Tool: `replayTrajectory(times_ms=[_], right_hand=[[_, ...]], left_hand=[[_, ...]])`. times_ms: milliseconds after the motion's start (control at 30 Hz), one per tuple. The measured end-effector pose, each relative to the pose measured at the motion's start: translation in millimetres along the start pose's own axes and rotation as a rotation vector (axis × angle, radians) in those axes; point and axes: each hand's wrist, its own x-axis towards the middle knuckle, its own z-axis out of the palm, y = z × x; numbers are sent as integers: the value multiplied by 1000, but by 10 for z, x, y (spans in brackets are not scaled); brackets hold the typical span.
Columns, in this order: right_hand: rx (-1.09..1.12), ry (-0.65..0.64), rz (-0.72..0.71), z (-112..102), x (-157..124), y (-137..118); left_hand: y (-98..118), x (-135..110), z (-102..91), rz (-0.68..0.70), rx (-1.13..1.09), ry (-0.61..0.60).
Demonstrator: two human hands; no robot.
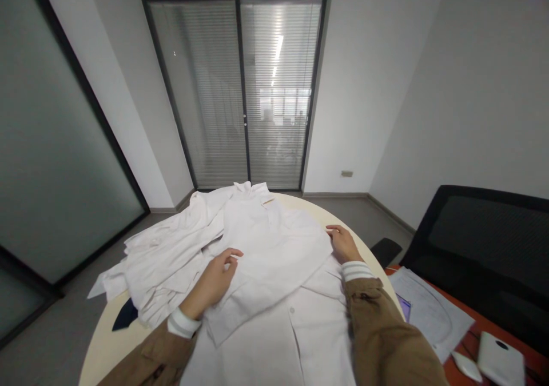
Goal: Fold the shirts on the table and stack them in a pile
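Left hand: our left hand [212,278] lies low at centre left, fingers loosely curled and empty, over the white coat [274,260].

Right hand: our right hand [343,245] sits at centre right, fingers narrowly spread, its fingertips at the coat's folded edge; we see no grip.

Sleeves: brown jacket sleeves [386,334] enter from both bottom corners, ending in white striped cuffs [355,270].

Coat: it lies flat in the middle of the frame, collar toward the far side of the table, one panel folded across its front, and a button [292,310] shows below the fold.

Beside the coat: a bunched white garment [171,263] lies against its left side, and a dark navy cloth [125,315] pokes out from under that garment at the lower left.

Table: a round cream table [109,349] carries all of this.

Right of frame: an orange desk [465,346] holds printed papers [429,311], a white mouse [466,366] and a white rounded device [500,358]; a black mesh chair [480,243] stands behind it.

Far end: a glass door with blinds [235,88] fills the upper middle.
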Motion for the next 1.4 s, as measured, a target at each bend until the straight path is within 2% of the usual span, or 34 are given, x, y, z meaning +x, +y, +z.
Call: replayTrajectory(times_ms=[100,233,333,433,533,667,800,967,1167,1400], right_hand=[[49,-123,0,-22,-30,-55],[10,-314,-85,-157,-114,-124],[-27,-403,-155,-296,-154,-138],[-32,-450,-208,-333,-149,-146],[-82,-397,-193,-250,-114,-144],[-170,-200,-166,-159,-64,-67],[-329,-18,-133,-183,-46,23],[-381,-72,-169,-188,-56,34],[-524,47,-67,-180,-30,76],[-558,-48,-125,-170,71,88]], left_hand=[[-152,25,-113,20,81,-13],[-296,26,-136,0,134,-127],[-313,38,-111,15,111,-73],[-284,57,-99,-11,88,-12],[-267,62,-97,-14,86,-18],[-286,65,-87,-10,69,-5],[-312,49,-59,-48,108,-7],[-279,-14,-55,-73,176,-97],[-191,-38,-70,-28,78,-228],[-244,-67,-23,32,127,-237]])
